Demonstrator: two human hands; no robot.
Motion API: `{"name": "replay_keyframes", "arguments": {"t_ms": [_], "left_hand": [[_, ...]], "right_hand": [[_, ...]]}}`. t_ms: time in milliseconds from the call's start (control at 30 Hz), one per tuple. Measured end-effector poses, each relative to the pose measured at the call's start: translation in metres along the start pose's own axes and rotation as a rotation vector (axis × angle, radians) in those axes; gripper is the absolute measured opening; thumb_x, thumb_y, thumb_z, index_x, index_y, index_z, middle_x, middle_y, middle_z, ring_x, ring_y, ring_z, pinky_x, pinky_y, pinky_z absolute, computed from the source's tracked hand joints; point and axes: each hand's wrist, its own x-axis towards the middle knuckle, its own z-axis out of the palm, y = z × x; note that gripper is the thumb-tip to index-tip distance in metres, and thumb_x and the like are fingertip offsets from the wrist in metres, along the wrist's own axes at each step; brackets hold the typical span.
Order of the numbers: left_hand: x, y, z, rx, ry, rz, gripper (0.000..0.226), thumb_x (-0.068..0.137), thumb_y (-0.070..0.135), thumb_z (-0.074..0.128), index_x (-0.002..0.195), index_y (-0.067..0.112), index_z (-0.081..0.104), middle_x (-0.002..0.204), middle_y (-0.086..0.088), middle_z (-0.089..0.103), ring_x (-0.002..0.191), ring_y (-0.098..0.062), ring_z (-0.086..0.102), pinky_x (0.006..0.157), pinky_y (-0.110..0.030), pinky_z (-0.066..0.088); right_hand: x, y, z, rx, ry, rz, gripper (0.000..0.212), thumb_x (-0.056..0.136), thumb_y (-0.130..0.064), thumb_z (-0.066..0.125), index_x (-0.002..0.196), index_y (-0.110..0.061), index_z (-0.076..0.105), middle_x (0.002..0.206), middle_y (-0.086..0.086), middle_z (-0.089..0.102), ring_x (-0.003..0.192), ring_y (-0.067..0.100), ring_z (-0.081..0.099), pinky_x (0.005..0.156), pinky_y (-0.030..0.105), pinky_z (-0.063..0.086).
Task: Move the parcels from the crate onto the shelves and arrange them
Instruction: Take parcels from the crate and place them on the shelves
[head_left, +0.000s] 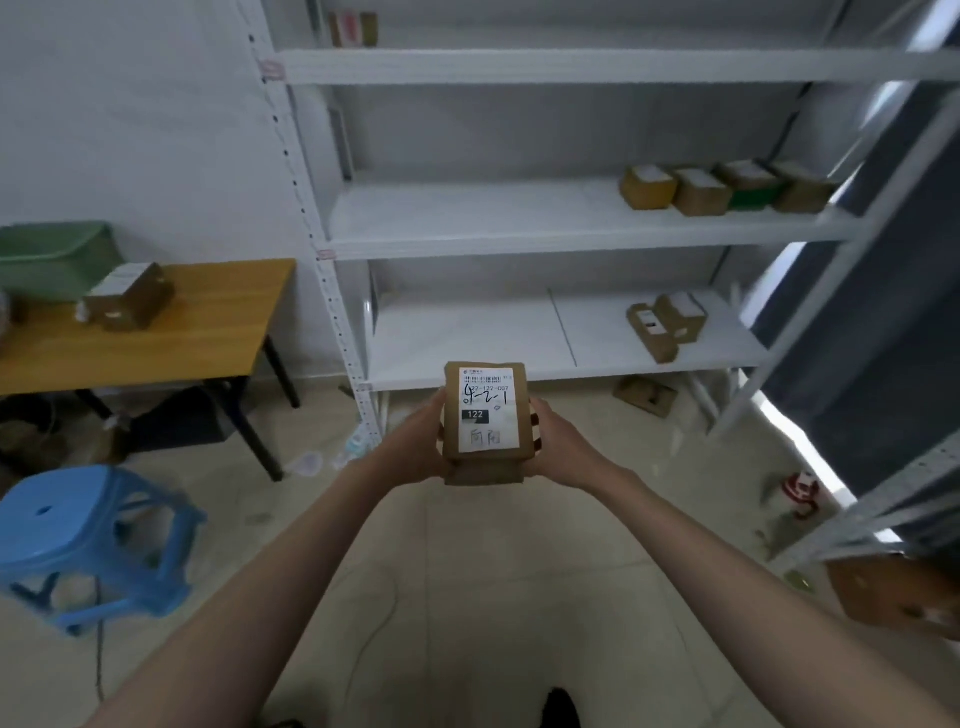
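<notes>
Both my hands hold a small stack of brown cardboard parcels (486, 410) in front of the white shelving unit (545, 244). The top parcel bears a white label with handwriting and "122". My left hand (418, 439) grips the stack's left side and my right hand (558, 441) grips its right side, fingers curled over the edge. Several parcels (722, 188) stand in a row at the right of the middle shelf. Two more parcels (667, 322) lie on the lower shelf. The green crate (52, 257) sits on the wooden table at the far left.
A parcel (130, 296) lies on the wooden table (197, 332). A blue plastic stool (88, 540) stands at lower left. One parcel (647, 396) lies on the floor under the shelf. Another shelving unit (883, 499) and a brown box (898, 597) are at right.
</notes>
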Motion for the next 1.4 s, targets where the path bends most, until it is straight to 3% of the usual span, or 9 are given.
{"name": "replay_keyframes", "arguments": {"t_ms": [100,233,367,500,633,900,1067,1200,1400], "left_hand": [[0.046,0.029,0.007,0.019,-0.034,0.024,0.116,0.062,0.010,0.087,0.151,0.023,0.013,0.112,0.000,0.060,0.096,-0.016,0.059,0.081,-0.036,0.056],[0.108,0.075,0.014,0.031,-0.045,0.045,0.117,0.064,0.010,0.085,0.153,0.019,0.010,0.110,0.004,0.057,0.096,-0.016,0.056,0.079,-0.030,0.050],[0.165,0.111,0.017,0.052,-0.015,0.076,0.114,0.065,0.011,0.084,0.152,0.021,0.012,0.111,-0.007,0.062,0.098,-0.022,0.061,0.083,-0.041,0.055],[0.213,0.142,0.016,0.055,0.010,0.104,0.112,0.064,0.009,0.084,0.152,0.022,0.015,0.105,-0.006,0.062,0.094,-0.020,0.061,0.086,-0.043,0.053],[0.257,0.165,0.012,0.024,0.008,0.129,0.114,0.065,0.003,0.083,0.153,0.023,0.014,0.101,-0.003,0.061,0.094,-0.020,0.061,0.087,-0.039,0.053],[0.358,0.192,-0.006,0.040,0.008,0.203,0.107,0.065,0.005,0.085,0.149,0.020,0.021,0.121,-0.007,0.061,0.096,-0.018,0.059,0.082,-0.035,0.053],[0.441,0.193,-0.015,0.017,0.008,0.235,0.109,0.068,0.009,0.086,0.151,0.019,0.016,0.126,-0.007,0.060,0.098,-0.019,0.058,0.083,-0.034,0.052],[0.517,0.186,-0.026,0.001,0.005,0.233,0.109,0.068,0.012,0.086,0.152,0.017,0.016,0.127,-0.009,0.059,0.100,-0.022,0.059,0.083,-0.035,0.053],[0.626,0.172,-0.048,-0.054,0.000,0.191,0.106,0.069,0.013,0.086,0.151,0.018,0.020,0.121,-0.006,0.060,0.100,-0.021,0.059,0.081,-0.032,0.051]], "right_hand": [[0.009,0.017,-0.042,0.011,0.045,-0.014,0.088,0.072,0.002,0.078,0.146,-0.022,0.035,0.121,-0.013,0.053,0.110,0.010,0.052,0.065,0.012,0.048],[0.028,0.039,-0.106,-0.003,0.088,-0.006,0.094,0.073,0.000,0.079,0.150,-0.020,0.029,0.124,-0.009,0.051,0.117,0.014,0.051,0.073,0.014,0.045],[0.051,0.056,-0.166,-0.006,0.111,-0.011,0.096,0.075,0.004,0.078,0.152,-0.018,0.025,0.119,-0.007,0.050,0.110,0.015,0.052,0.071,0.014,0.046],[0.074,0.069,-0.214,-0.031,0.136,-0.027,0.099,0.075,-0.002,0.080,0.154,-0.016,0.023,0.124,-0.002,0.050,0.111,0.022,0.056,0.080,0.031,0.048],[0.097,0.076,-0.257,-0.035,0.153,-0.045,0.097,0.079,-0.007,0.080,0.155,-0.018,0.021,0.125,-0.002,0.051,0.110,0.022,0.057,0.084,0.035,0.049],[0.165,0.089,-0.327,-0.085,0.217,-0.026,0.092,0.081,-0.009,0.078,0.155,-0.016,0.024,0.138,0.010,0.055,0.119,0.030,0.058,0.093,0.042,0.053],[0.230,0.098,-0.368,-0.104,0.253,-0.003,0.078,0.082,-0.008,0.077,0.148,-0.009,0.035,0.142,0.011,0.053,0.124,0.029,0.055,0.096,0.035,0.049],[0.296,0.105,-0.402,-0.101,0.248,0.049,0.078,0.082,-0.009,0.078,0.147,-0.007,0.035,0.142,0.010,0.052,0.128,0.027,0.053,0.102,0.038,0.048],[0.397,0.105,-0.450,-0.097,0.225,0.093,0.070,0.084,-0.004,0.073,0.146,-0.013,0.041,0.130,0.007,0.057,0.108,0.015,0.054,0.088,0.024,0.045]]}}
